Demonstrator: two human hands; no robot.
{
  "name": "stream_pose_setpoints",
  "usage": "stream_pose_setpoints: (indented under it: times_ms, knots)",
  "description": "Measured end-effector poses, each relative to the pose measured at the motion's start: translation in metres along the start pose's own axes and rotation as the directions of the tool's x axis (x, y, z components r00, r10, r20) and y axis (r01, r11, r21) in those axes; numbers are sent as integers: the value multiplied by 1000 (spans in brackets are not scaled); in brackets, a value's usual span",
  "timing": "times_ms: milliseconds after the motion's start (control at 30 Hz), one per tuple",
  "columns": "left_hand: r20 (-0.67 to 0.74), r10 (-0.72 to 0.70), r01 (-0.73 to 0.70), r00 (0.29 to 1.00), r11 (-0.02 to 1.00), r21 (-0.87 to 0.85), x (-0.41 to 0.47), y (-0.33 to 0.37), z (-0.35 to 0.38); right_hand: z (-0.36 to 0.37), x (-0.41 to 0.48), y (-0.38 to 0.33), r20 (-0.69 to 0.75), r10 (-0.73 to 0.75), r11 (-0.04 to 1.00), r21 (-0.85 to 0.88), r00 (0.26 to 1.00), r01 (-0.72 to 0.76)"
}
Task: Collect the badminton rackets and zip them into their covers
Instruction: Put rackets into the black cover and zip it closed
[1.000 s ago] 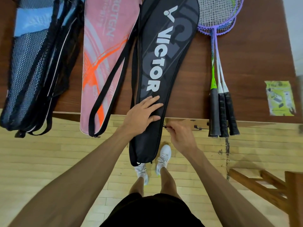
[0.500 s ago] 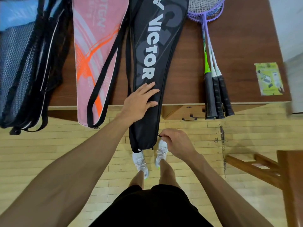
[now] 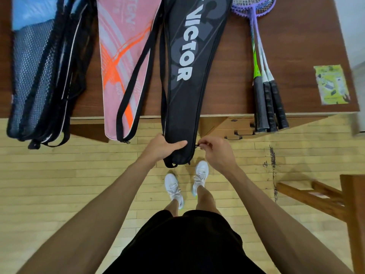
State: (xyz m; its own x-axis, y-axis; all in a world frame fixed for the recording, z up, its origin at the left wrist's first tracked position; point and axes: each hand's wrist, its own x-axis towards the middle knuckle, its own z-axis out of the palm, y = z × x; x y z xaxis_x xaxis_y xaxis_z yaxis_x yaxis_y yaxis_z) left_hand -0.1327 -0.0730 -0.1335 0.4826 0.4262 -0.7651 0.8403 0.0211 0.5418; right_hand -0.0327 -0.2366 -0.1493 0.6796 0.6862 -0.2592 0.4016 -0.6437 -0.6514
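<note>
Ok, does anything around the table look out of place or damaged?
Nothing spilled. A dark streak mars the wooden floor right of the shoes, like scuffing or a stain. Three rackets lie uncovered, grips overhanging the table edge.

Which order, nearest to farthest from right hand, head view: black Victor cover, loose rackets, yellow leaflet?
1. black Victor cover: the right hand pinches its zipper pull.
2. loose rackets: on the table, further right.
3. yellow leaflet: by the table's right edge.
</note>
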Motion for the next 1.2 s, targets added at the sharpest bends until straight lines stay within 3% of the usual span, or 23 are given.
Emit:
stream_pose_setpoints:
  times_ms: [67, 133, 267, 367, 567, 633, 700, 767, 833, 967, 1100, 1200]
  knots:
    - [3, 21, -20, 1000, 990, -141, -1, 0, -2, -4, 3, -5, -32, -30, 999, -28, 999, 29]
    - [-97, 60, -76, 993, 981, -179, 3, 4, -2, -9, 8, -8, -39, -66, 993, -96, 997, 62]
    - [-214, 103, -139, 971, 977, -160, 21, 24, 5, -19, 15, -7, -83, -80, 976, -210, 993, 61]
    - [-263, 114, -132, 958, 990, -53, 37, 33, 12, -21, 14, -5, -130, -84, 967, -249, 988, 49]
    - [-260, 93, -94, 961, 996, 8, 44, 39, 16, -23, 20, -1, -36, -33, 957, -288, 999, 21]
    - [-231, 91, -90, 969, 996, 15, 42, 41, 14, -23, 22, 1, -16, 23, 982, -186, 1000, -26]
    - [-207, 93, -99, 974, 995, -18, 39, 41, 10, -23, 27, 1, 23, 178, 982, 59, 984, -179]
    - [-138, 102, -112, 985, 992, -64, 35, 37, 4, -21, 37, -5, 91, 334, 891, 295, 938, -346]
    - [-21, 117, -118, 993, 987, -113, 33, 35, -5, -18, 54, -10, 137, 377, 806, 439, 916, -397]
    - [-28, 127, -130, 992, 975, -179, 27, 40, -30, -25, 87, -23, 113, 332, 765, 549, 937, -337]
    - [33, 138, -132, 990, 981, -141, 28, 47, -43, -33, 119, -33, 157, 349, 589, 730, 924, -346]
    - [32, 103, -97, 994, 984, -147, 32, 54, -42, -35, 138, -42, 142, 346, 668, 656, 927, -350]
